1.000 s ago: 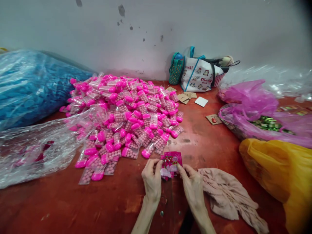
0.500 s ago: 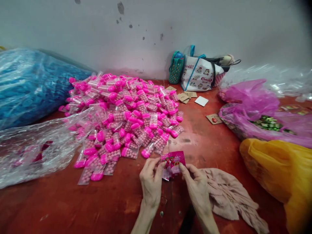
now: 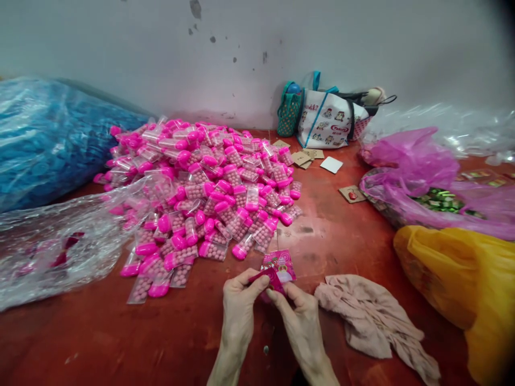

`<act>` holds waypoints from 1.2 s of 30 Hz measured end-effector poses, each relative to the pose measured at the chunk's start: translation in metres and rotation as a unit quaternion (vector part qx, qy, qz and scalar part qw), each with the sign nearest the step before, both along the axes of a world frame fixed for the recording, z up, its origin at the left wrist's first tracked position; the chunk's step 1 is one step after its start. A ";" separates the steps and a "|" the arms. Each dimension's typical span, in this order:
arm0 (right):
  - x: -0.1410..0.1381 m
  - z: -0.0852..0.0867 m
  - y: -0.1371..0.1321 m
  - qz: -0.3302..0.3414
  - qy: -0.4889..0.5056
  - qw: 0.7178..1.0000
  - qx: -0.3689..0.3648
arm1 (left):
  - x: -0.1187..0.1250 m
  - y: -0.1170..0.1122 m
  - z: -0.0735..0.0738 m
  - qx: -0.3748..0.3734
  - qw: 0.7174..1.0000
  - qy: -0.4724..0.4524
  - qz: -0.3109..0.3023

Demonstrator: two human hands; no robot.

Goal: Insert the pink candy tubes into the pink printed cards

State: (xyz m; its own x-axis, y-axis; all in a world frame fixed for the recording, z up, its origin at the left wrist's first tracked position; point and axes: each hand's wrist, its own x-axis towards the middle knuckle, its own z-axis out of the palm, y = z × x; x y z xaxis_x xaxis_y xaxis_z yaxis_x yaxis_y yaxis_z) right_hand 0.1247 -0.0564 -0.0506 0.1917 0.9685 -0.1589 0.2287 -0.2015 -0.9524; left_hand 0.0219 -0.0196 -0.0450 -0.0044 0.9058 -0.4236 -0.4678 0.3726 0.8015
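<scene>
Both hands meet low in the middle of the head view, pinching a small magenta printed label (image 3: 269, 280). My left hand (image 3: 238, 303) grips its left side between thumb and fingers. At its lower right edge, my right hand (image 3: 300, 313) is closed with thumb and index finger on it. Just beyond the fingertips shows another pink printed piece (image 3: 279, 264) with a pale lower part; whether it touches the right fingers I cannot tell. Ahead and to the left spreads a big heap of clear containers with pink caps (image 3: 217, 198), filled with pink balls.
A crumpled beige cloth (image 3: 374, 316) lies right of my hands, beside a yellow plastic bag (image 3: 454, 273). Behind it is a purple bag (image 3: 418, 161) with green pieces. Clear plastic (image 3: 80, 236) and a blue-filled sack (image 3: 60, 145) lie left. A white tote (image 3: 324, 120) stands by the wall.
My right hand has moved left, closer to my left hand. The held label is now tilted and lower, and a second printed piece shows beyond it.
</scene>
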 end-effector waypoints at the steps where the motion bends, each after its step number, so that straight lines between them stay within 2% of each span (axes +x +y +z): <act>1: -0.002 -0.001 -0.001 0.008 -0.018 1.000 0.018 | -0.001 -0.001 0.000 -0.013 1.000 -0.014 0.006; 6: -0.008 -0.002 -0.005 0.025 -0.076 0.994 0.080 | -0.004 -0.006 0.000 -0.057 0.997 -0.043 0.029; 11: -0.008 0.000 -0.005 0.048 -0.031 0.998 0.029 | -0.006 -0.005 0.001 -0.073 0.995 -0.048 0.038; 14: -0.007 0.004 0.000 0.032 0.006 0.999 0.007 | -0.009 -0.002 0.006 -0.067 0.995 -0.041 0.060; 17: -0.011 0.008 0.003 -0.004 0.036 0.999 0.007 | -0.012 -0.001 0.007 -0.052 0.995 -0.028 0.085; 19: -0.013 0.009 0.004 -0.002 0.025 0.999 0.031 | -0.013 -0.002 0.005 -0.038 0.995 -0.016 0.090; 23: -0.012 0.005 0.003 0.027 -0.078 0.990 0.115 | -0.016 -0.007 0.002 -0.003 0.994 0.077 0.074; 26: -0.008 0.000 0.003 0.045 -0.157 0.973 0.166 | -0.020 -0.010 0.004 0.058 0.970 0.221 0.087; 28: -0.005 -0.001 0.003 0.062 -0.199 0.962 0.178 | -0.024 -0.010 0.007 0.129 0.943 0.299 0.070; 30: -0.004 0.000 0.003 0.080 -0.225 0.955 0.179 | -0.028 -0.008 0.008 0.172 0.926 0.334 0.027; 34: -0.004 0.001 0.003 0.108 -0.251 0.946 0.174 | -0.036 -0.003 0.004 0.131 0.946 0.294 -0.050; 36: -0.004 0.000 0.003 0.112 -0.259 0.943 0.173 | -0.038 -0.002 0.002 0.114 0.953 0.275 -0.057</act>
State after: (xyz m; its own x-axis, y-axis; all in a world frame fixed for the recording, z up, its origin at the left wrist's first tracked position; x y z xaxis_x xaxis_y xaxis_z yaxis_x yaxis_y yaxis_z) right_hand 0.1209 -0.0534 -0.0507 -0.0588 0.9705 0.2337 0.6821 0.2101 -0.7004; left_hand -0.0159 -0.0213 -0.0432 -0.0653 0.9819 -0.1777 0.0785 0.1825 0.9801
